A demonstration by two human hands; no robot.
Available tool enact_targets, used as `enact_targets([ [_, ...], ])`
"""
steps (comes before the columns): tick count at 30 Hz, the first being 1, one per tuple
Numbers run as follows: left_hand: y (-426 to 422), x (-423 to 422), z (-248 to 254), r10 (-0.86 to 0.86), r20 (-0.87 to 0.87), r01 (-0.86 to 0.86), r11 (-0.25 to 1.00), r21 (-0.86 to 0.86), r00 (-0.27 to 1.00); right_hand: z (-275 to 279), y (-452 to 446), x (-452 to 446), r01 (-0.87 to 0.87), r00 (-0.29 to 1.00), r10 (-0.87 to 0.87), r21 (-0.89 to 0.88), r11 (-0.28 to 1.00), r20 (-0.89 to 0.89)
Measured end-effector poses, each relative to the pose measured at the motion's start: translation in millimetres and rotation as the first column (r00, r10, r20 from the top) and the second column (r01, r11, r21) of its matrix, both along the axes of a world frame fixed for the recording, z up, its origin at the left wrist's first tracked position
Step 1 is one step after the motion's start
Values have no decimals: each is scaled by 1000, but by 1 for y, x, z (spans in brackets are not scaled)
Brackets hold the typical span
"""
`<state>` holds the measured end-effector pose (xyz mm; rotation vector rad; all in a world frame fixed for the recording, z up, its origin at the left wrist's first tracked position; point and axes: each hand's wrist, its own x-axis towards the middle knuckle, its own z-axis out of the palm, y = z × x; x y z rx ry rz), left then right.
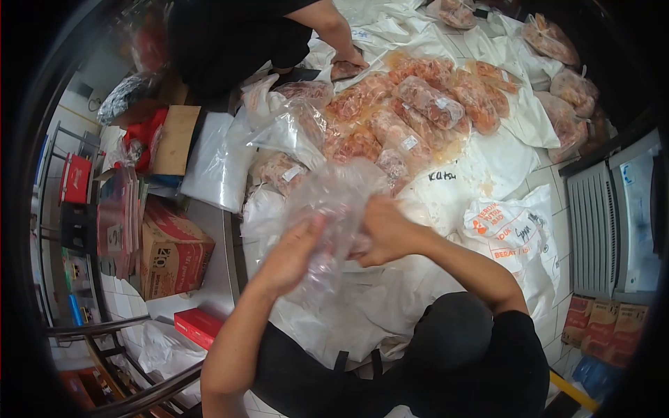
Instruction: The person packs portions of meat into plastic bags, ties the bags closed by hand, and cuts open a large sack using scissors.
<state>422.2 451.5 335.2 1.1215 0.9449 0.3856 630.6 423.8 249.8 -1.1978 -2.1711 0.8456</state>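
A clear plastic bag (331,191), blurred by motion, is held up in front of me with something pinkish inside. My left hand (294,256) grips its left side, the thumb lying along the plastic. On the other side, my right hand (391,230) is closed in a fist on the bag; its fingertips are partly hidden. Just beyond the bag, a heap of packed raw meat (404,125) in clear plastic lies on white sacks (481,164). A labelled meat pack (282,172) rests to the left, close behind my hands.
Another person's hand (348,59) touches a meat pack at the back. Left stand a stack of clear plastic bags (214,164), a cardboard carton (174,251) and a red box (198,327). More bagged meat (563,125) lies at right, near a grey grille (591,230) and boxes (605,331).
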Motion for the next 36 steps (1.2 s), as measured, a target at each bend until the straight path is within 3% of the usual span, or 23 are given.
enact_targets([
  [4, -14, 0, 1, -107, 30, 105, 993, 57, 994, -31, 5, -67, -277, 941, 222, -204, 939, -256],
  [5, -15, -2, 7, -110, 46, 106, 991, 86, 993, -33, 0, -77, -231, 973, 227, -97, 968, -51],
  [6, -6, -11, 18, 143, 14, -143, 989, 26, 990, -35, 0, -81, -203, 968, 197, 25, 979, 157],
  [7, 2, -23, 23, 392, -32, -393, 919, -23, 919, -54, 7, -77, -247, 969, 238, 215, 945, 65],
  [8, 6, -38, 19, 402, -35, -403, 915, -23, 915, -74, 15, -61, -269, 953, 301, 398, 877, -20],
  [9, 5, -60, 10, 378, -134, -386, 922, -41, 916, -80, 46, 8, -406, 885, 453, -298, 864, 105],
  [10, 4, -71, 5, 332, -227, -354, 933, -62, 916, -92, 64, 42, -232, 963, 269, -451, 862, 17],
  [12, -4, -73, 15, 300, -196, -308, 951, -10, 934, -107, 87, 84, 91, 871, -49, -61, 994, 489],
  [14, -10, -75, 22, 250, -174, -244, 968, 53, 953, -127, 88, 94, -76, 614, -127, 219, 973, 779],
  [15, -13, -76, 23, 235, -254, -166, 950, 266, 938, -140, 90, 98, -151, 512, -179, 294, 944, 840],
  [16, -15, -79, 26, 239, -329, -65, 884, 462, 914, -151, 99, 100, -235, 544, -145, 316, 919, 826],
  [18, -14, -88, 34, 312, -481, -24, 857, 515, 820, -141, 107, 91, -334, 570, -101, 342, 878, 815],
  [19, -13, -92, 39, 370, -614, 40, 835, 549, 697, -137, 104, 88, -272, 525, 29, 135, 953, 851],
  [20, -14, -94, 44, 380, -613, 28, 835, 549, 692, -131, 100, 81, -197, 486, 167, -79, 977, 858],
  [22, -20, -97, 51, 446, -715, 96, 810, 578, 539, -150, 71, 84, 49, 617, 163, -245, 968, 770],
  [23, -23, -101, 48, 456, -712, 81, 811, 580, 534, -179, 45, 94, 195, 748, -13, -201, 960, 664],
  [25, -31, -111, 36, 622, -595, 368, 467, 804, 509, -172, 7, 90, 451, 753, -190, -285, 846, 630],
  [27, -34, -118, 26, 624, -591, 359, 469, 807, 511, -156, -21, 93, 515, 748, -175, -392, 762, 640],
  [29, -39, -119, 23, 620, -587, 365, 460, 809, 520, -156, -49, 112, 539, 823, -510, -631, 558, 252],
  [31, -43, -114, 22, 448, -485, -189, 850, 492, 751, -136, -64, 116, 507, 819, -545, -675, 537, 182],
  [33, -50, -111, 17, 421, -377, -295, 890, 349, 825, -108, -78, 119, 474, 803, -584, -725, 500, 122],
  [35, -54, -107, 13, 412, -254, -376, 909, 178, 875, -67, -82, 113, 285, 943, -333, -474, 833, -20],
  [36, -55, -106, 10, 421, -264, -395, 907, 147, 868, -38, -77, 103, 191, 968, -245, -483, 854, -52],
])
